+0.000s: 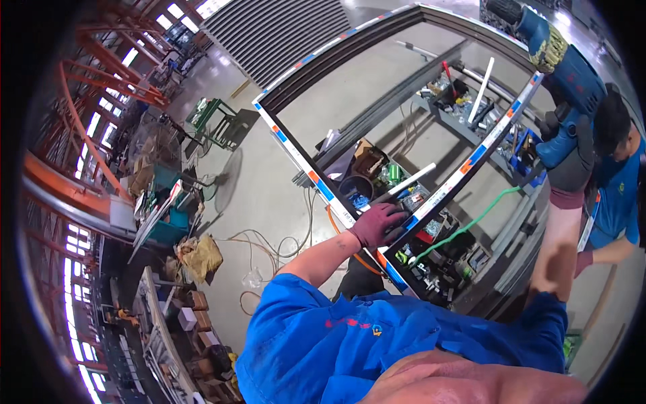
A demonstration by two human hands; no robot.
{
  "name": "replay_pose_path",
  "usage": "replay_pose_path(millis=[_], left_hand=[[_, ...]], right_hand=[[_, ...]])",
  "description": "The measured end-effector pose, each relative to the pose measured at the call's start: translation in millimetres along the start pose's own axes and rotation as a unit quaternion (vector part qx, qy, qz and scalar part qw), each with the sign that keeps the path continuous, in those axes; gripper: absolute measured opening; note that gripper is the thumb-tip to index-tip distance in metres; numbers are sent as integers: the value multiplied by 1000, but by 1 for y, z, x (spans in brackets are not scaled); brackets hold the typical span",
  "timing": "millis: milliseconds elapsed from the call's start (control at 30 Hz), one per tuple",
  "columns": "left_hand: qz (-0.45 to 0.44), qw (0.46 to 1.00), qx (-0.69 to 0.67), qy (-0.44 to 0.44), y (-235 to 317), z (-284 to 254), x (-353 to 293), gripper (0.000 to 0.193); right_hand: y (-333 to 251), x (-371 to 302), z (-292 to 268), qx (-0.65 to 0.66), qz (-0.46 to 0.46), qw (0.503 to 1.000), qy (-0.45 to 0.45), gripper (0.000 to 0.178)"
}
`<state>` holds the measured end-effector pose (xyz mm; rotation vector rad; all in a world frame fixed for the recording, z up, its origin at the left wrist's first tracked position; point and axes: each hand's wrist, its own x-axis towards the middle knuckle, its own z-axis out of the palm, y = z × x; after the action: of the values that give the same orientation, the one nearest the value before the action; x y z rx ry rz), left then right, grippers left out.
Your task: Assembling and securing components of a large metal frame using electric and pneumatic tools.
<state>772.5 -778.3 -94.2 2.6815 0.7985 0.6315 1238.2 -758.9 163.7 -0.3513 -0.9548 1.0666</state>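
Observation:
A large dark metal window frame (299, 161), with white, blue and orange tape along its edges, stretches out before me. My left hand (378, 225), in a maroon and black glove, lies over a taped bar near the frame's near-left corner, fingers curled round it. Up at the right, my right hand (570, 155), gloved alike, grips the handle of a blue power drill (572, 74). Yellowish wrapping covers part of the drill's body, and its dark front end points to the upper left, over the frame's far-right corner. A green cord (464, 232) runs below.
Trays of small hardware (464, 108) show through the frame, along with a blue bin (528, 158). Close on my right is another person (616, 182) in blue. Loose hoses (276, 246) lie on the floor at left, near a green cart (215, 121) and a fan (225, 178).

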Motion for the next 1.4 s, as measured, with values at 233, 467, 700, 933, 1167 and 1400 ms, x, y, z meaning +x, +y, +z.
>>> replay_pose_path(millis=[233,467,700,933,1167,1400], left_hand=[[50,998,-32,22,-9,5,108,52],[325,935,7,-141,-45,81,312,48],[321,837,114,-428,-43,151,449,53],[297,817,149,-472,-15,180,468,49],[298,873,63,-381,-25,190,461,26],[317,858,111,-388,-24,198,464,28]], right_hand=[[21,-6,-60,-113,151,980,62,56],[41,-32,-173,-62,148,956,246,49],[60,-75,-260,-28,154,922,354,46],[101,-110,-337,8,172,887,428,46],[146,-116,-398,-5,171,901,399,52],[178,-116,-427,34,152,924,349,55]])
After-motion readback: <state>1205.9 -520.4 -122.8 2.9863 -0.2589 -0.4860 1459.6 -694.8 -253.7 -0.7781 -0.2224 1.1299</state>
